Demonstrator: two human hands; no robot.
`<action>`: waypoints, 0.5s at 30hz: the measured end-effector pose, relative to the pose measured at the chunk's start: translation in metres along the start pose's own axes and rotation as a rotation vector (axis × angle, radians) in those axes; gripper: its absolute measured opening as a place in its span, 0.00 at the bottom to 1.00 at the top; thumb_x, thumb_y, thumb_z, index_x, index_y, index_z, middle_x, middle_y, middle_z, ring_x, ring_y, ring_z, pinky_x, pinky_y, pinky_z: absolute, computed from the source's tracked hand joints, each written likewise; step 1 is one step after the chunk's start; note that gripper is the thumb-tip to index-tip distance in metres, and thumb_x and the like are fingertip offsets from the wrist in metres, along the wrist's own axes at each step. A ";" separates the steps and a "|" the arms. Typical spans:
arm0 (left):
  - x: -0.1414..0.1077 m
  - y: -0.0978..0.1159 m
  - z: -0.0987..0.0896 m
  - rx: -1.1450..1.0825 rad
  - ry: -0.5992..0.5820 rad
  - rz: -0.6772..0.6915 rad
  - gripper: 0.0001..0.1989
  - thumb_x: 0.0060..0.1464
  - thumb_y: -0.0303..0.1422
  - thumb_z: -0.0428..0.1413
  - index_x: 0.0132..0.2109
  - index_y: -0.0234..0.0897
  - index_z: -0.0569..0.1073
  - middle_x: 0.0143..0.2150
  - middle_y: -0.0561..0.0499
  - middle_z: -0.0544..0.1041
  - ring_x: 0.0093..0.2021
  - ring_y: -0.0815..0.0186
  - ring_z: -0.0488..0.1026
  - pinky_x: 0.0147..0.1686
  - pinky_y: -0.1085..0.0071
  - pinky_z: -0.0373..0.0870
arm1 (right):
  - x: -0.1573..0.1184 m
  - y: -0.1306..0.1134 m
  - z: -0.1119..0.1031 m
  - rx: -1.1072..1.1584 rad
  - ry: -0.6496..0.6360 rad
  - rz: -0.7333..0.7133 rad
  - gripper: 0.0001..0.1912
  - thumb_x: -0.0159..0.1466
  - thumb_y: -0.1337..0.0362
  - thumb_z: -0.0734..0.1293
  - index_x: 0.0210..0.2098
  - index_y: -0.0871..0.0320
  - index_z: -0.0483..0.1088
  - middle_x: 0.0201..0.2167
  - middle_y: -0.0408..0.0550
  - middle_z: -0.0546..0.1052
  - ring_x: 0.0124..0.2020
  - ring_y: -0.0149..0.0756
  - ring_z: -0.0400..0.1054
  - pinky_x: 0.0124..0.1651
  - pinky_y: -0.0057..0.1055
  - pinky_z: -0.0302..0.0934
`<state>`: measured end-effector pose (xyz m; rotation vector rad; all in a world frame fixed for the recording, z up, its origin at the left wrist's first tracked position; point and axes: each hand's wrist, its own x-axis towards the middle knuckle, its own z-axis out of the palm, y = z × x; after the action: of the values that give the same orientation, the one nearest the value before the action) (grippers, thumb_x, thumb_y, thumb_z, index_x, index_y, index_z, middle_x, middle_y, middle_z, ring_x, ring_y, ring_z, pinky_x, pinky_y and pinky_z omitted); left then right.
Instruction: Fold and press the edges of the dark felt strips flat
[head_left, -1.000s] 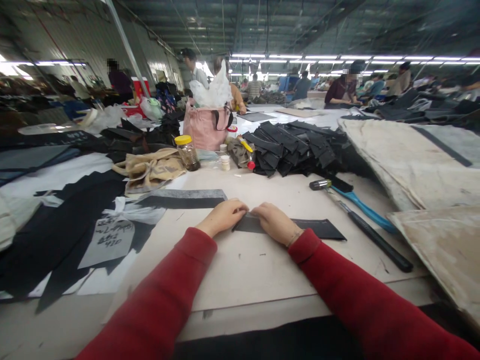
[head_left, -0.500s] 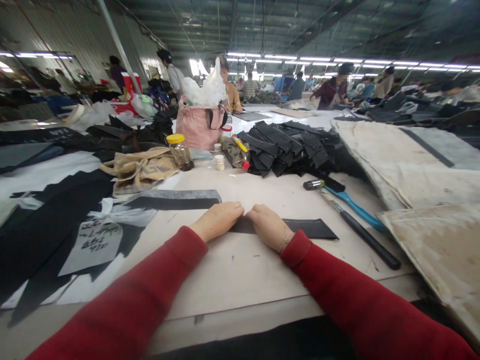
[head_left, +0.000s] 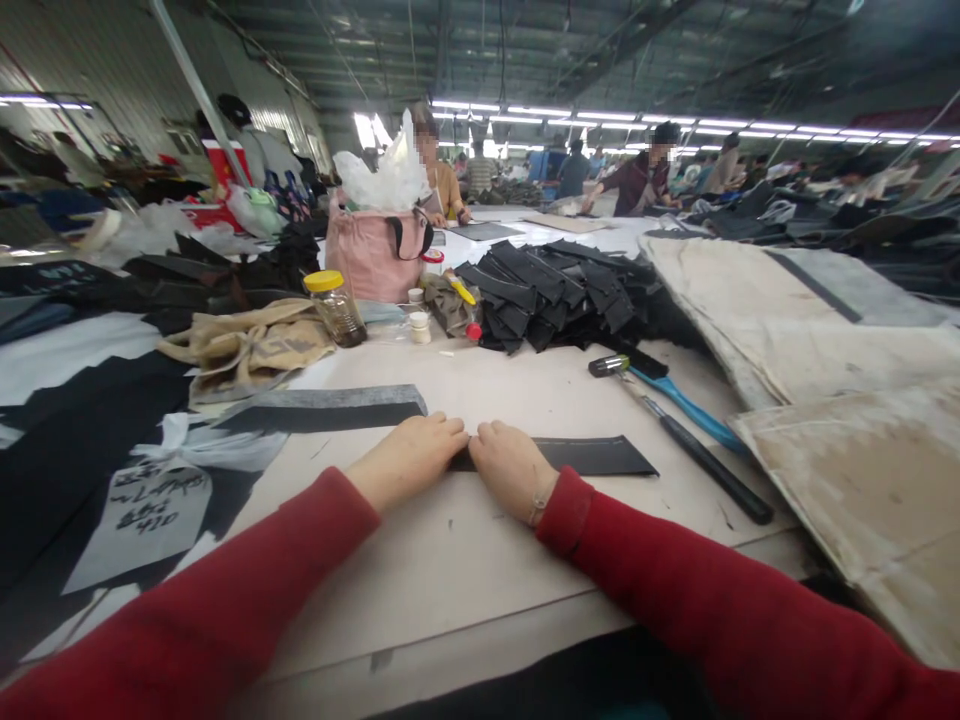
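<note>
My left hand (head_left: 412, 452) has its fingers curled down at the left end of a black fabric strip (head_left: 600, 457), which lies flat on the pale board (head_left: 450, 560). Close beside it, my right hand (head_left: 514, 468) is closed on the same strip, and the fingertips of both hands nearly meet. Light stitching runs along the strip's upper edge, and its right part extends past my right hand. The piece between my fingertips is mostly hidden. Just beyond my left hand lies a grey and black strip (head_left: 337, 412).
A hammer (head_left: 705, 460) and a blue-handled brush (head_left: 690, 400) lie to the right, near stiff stained sheets (head_left: 862, 480). Behind are a pile of black pieces (head_left: 562, 290), a yellow-lidded jar (head_left: 337, 310) and a pink bag (head_left: 382, 255). A handwritten tag (head_left: 146, 520) lies left. Co-workers stand farther back.
The view has turned slightly to the right. My right hand has rotated a little on the strip, and more of the strip shows to its right. Both hands stay close together.
</note>
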<state>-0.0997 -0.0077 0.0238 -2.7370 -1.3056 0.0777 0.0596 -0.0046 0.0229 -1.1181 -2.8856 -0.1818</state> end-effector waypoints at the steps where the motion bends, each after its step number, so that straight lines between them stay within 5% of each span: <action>1: 0.003 0.001 0.000 -0.001 -0.004 -0.008 0.07 0.55 0.26 0.46 0.36 0.34 0.69 0.35 0.47 0.69 0.37 0.63 0.65 0.36 0.69 0.65 | 0.000 -0.001 0.000 0.004 -0.005 0.010 0.13 0.61 0.74 0.53 0.34 0.65 0.68 0.34 0.55 0.71 0.36 0.41 0.64 0.35 0.34 0.61; 8: 0.001 0.006 0.017 -0.245 0.231 -0.203 0.09 0.56 0.35 0.47 0.39 0.36 0.68 0.38 0.48 0.68 0.40 0.64 0.65 0.42 0.67 0.64 | -0.030 0.029 0.009 0.218 0.097 -0.046 0.15 0.60 0.72 0.56 0.44 0.63 0.66 0.42 0.52 0.73 0.44 0.35 0.65 0.49 0.33 0.58; 15: -0.005 0.000 0.029 -0.474 0.339 -0.238 0.12 0.53 0.36 0.51 0.43 0.36 0.69 0.40 0.48 0.69 0.42 0.64 0.65 0.44 0.67 0.63 | -0.090 0.099 0.009 0.211 0.245 0.259 0.19 0.62 0.64 0.55 0.50 0.64 0.65 0.48 0.57 0.70 0.50 0.41 0.62 0.54 0.39 0.55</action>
<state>-0.1054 -0.0091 -0.0053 -2.7346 -1.6968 -0.7726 0.1929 0.0094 0.0164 -1.3093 -2.4543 -0.0032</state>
